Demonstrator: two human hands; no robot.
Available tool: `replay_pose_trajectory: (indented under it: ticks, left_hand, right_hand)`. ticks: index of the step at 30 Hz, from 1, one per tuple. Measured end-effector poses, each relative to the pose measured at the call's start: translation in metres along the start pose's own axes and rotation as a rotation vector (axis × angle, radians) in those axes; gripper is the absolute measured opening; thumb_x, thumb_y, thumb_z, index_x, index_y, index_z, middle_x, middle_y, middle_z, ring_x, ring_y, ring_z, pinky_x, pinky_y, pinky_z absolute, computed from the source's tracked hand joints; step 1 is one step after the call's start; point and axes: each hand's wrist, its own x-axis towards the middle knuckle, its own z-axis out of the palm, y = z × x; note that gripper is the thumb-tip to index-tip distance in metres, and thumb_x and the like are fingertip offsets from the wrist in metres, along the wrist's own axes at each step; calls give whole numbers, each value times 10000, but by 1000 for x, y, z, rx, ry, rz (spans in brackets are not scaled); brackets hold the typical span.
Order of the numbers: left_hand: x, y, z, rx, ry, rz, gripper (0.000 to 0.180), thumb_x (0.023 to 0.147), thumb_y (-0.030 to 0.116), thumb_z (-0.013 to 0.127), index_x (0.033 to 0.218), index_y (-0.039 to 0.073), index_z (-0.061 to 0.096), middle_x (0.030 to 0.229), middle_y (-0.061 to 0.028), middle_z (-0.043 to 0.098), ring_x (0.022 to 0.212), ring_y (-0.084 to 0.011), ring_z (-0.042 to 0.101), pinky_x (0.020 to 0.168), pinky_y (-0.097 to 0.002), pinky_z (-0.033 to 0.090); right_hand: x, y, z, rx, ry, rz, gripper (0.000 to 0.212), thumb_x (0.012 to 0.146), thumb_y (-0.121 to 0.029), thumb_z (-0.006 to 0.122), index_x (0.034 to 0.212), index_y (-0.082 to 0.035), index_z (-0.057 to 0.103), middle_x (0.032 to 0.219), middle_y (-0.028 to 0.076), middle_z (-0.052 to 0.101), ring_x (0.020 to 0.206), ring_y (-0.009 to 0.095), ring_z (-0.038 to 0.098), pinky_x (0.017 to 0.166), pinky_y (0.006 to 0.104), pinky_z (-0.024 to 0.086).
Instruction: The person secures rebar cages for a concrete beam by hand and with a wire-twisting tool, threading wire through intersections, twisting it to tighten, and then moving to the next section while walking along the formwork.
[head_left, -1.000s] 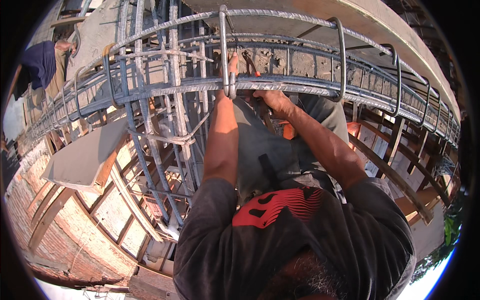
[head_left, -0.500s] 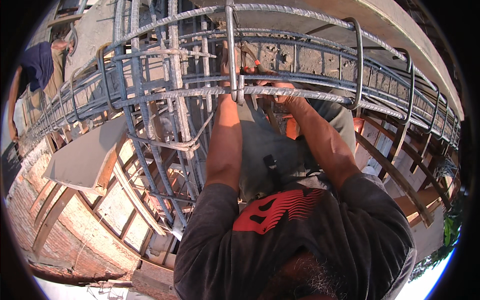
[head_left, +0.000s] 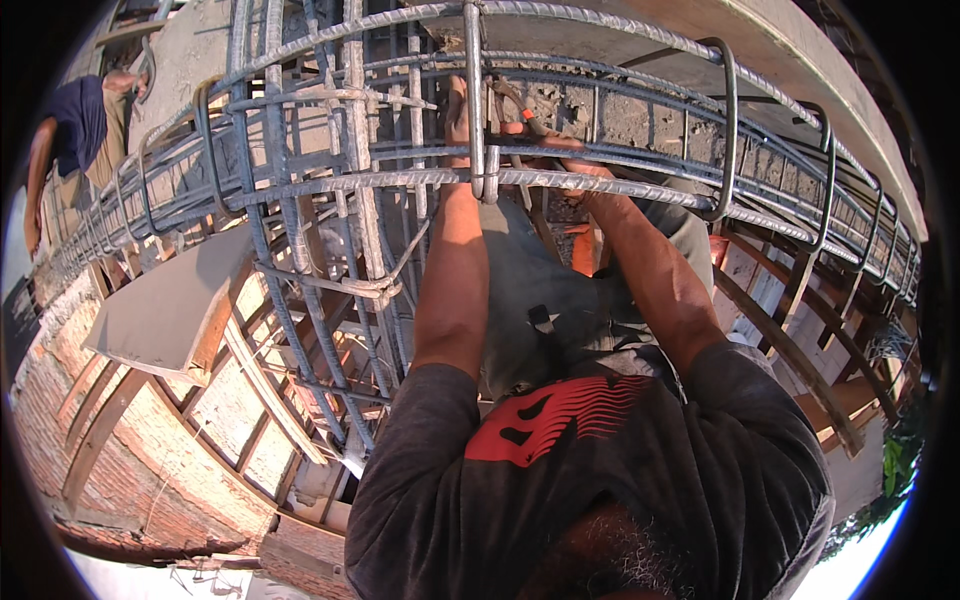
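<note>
At the lower left we are seeing a brick wall (head_left: 48,405), with a grey-faced wooden board (head_left: 165,305) sitting near timber struts (head_left: 103,440). A navy-clad co-worker (head_left: 82,122) is bending at the upper left; greenery (head_left: 893,462), perhaps a tree, is showing at lower right.

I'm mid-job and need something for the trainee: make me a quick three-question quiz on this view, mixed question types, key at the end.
1. Which of the two bare hands is nearer the grips of the orange-handled tool?

2. True or false: the grey board is to the left of the left forearm.

3. What shows at the upper left, beyond the bars?
A) a wheelbarrow
B) another person
C) a parked car

Key:
1. The right hand.
2. True.
3. B.
</note>
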Motion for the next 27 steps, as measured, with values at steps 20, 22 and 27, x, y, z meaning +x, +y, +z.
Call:
replay_pose_trajectory:
  ticks: [20, 22, 27]
  left_hand:
    - [-4, 13, 12, -404, 60, -362, 582, 1054, 417, 401, 1437, -21, 416, 1361, -161, 416, 1262, -260, 389, 1063, -343, 327]
    - [-4, 10, 12, -148, 108, -468, 554, 1043, 439, 445, 1395, 11, 476, 1190, -114, 478, 1096, -223, 443, 959, -340, 379]
    - [12, 27, 11, 70, 29, -513, 541, 1051, 395, 436, 1437, 15, 427, 1326, -152, 418, 1226, -262, 395, 1039, -363, 344]
  right_hand:
    - [-15, 29, 71, -1269, 510, -127, 470, 978, -326, 584, 1228, 71, 541, 1093, 265, 637, 906, 357, 691, 680, 458, 569]
    - [-10, 18, 60, -327, 130, 109, 399, 975, -259, 601, 1220, 54, 569, 1005, 222, 679, 874, 312, 697, 671, 424, 575]
    - [-9, 13, 32, 323, -402, 278, 223, 945, -176, 644, 1040, 25, 653, 927, 148, 708, 773, 246, 695, 646, 337, 593]
